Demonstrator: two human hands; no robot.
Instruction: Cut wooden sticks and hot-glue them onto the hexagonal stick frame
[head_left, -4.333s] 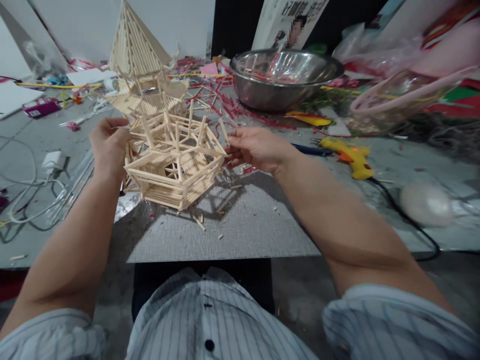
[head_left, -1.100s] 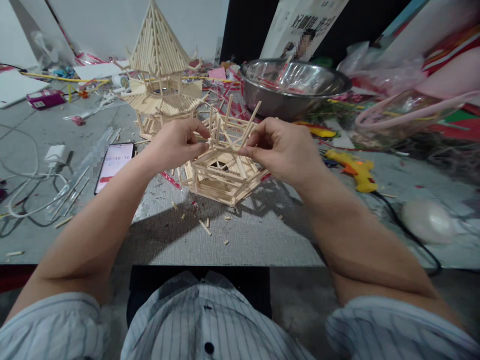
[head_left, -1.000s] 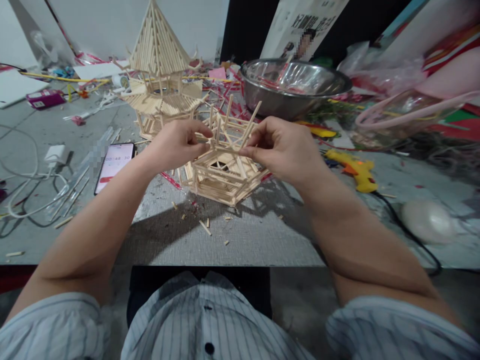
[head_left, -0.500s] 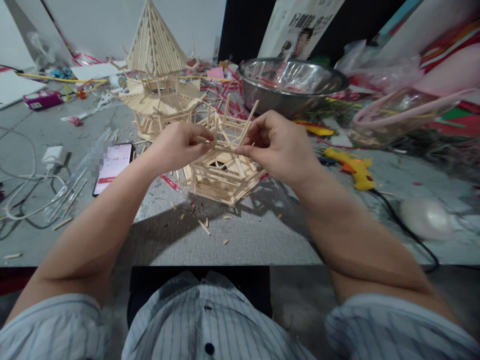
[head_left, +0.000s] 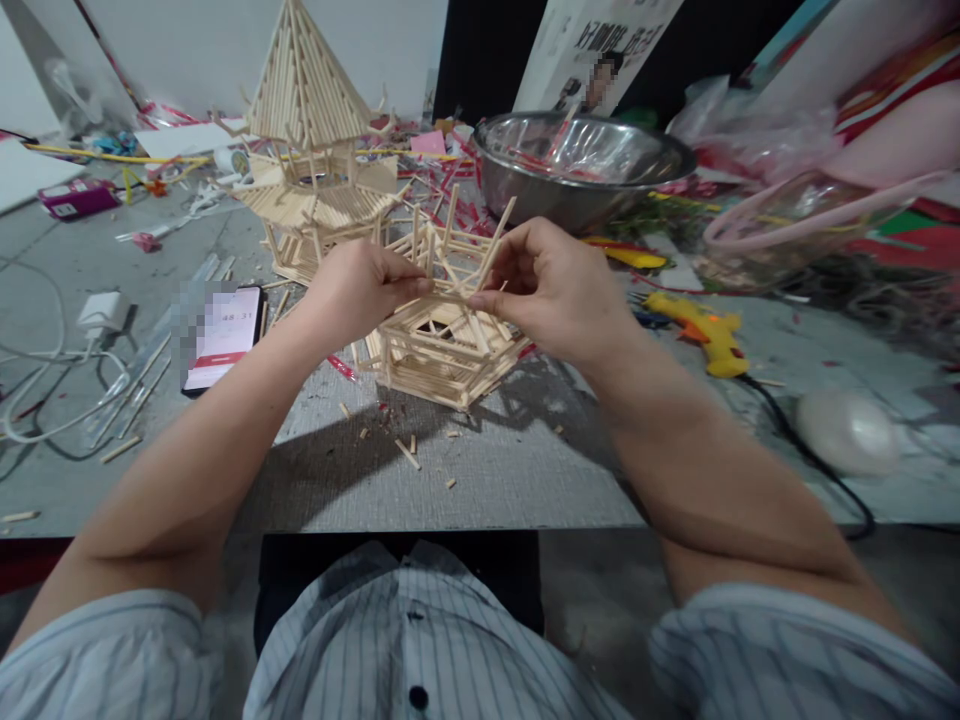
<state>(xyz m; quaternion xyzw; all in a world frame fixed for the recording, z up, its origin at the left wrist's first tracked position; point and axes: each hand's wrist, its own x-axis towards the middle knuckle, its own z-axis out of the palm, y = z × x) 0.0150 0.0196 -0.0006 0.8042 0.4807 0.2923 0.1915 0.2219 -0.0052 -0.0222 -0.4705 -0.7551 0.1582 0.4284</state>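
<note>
A low hexagonal frame of thin wooden sticks (head_left: 442,345) stands on the grey mat (head_left: 465,470) in front of me. My left hand (head_left: 356,290) is closed in a pinch on the left end of a stick along the frame's upper rim. My right hand (head_left: 551,290) pinches the same rim from the right, fingers pressed together. Several loose-ended sticks jut upward between the two hands. Behind the frame stands a taller stick pagoda (head_left: 311,150) with a pointed roof.
A phone (head_left: 225,335) lies lit at the left, beside white cables and a charger (head_left: 101,312). A steel bowl (head_left: 581,165) sits at the back. A yellow glue gun (head_left: 701,325) with its black cord lies at the right, near a white oval object (head_left: 847,430). Stick offcuts litter the mat.
Since the oldest frame, the hexagonal frame has come off the pagoda's side and stands on the mat. In the last second both hands stay pinched on its rim, barely shifting.
</note>
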